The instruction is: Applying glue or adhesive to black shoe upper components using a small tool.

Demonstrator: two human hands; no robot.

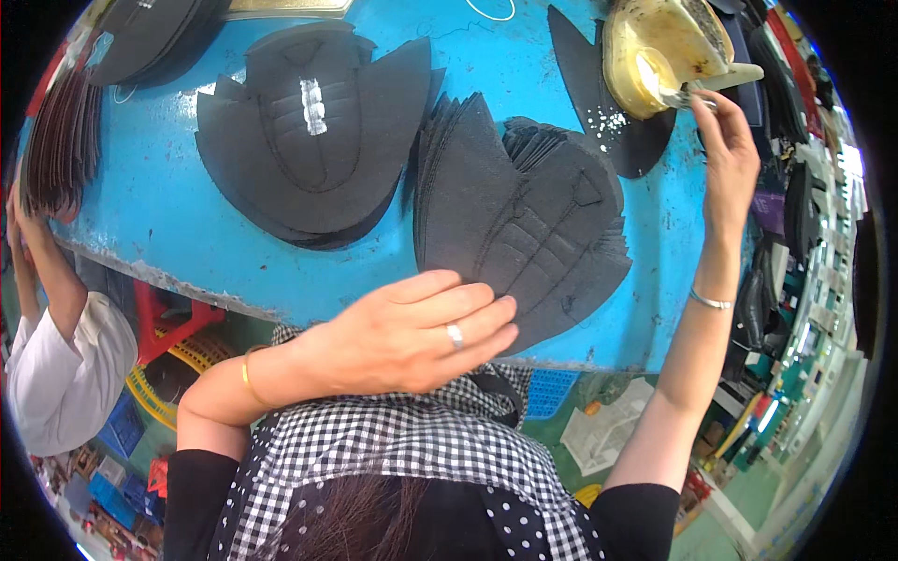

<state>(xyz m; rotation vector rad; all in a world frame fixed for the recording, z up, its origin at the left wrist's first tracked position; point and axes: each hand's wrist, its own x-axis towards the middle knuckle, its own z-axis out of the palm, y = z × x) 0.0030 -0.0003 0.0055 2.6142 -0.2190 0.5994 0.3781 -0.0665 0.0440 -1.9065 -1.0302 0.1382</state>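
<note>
My right hand (730, 140) pinches a small brush-like tool (675, 96), whose whitened end dips into a yellowed plastic pot (625, 65) holding white paste. In front of me lies a fanned stack of black stitched fabric shoe uppers (552, 234). My left hand (426, 327) rests at this stack's near edge, its fingers stretched over the top piece and the thumb hidden. To the left, another stack of black uppers (309, 178) carries a white paste smear (312, 107) on its top piece.
The blue table (159, 178) has a worn near edge. Under the pot lies a black piece (645, 154) spotted with white drops. More black stacks (154, 42) stand at the far left. A co-worker's arm (56, 280) handles dark pieces there. Shelving and clutter line the right.
</note>
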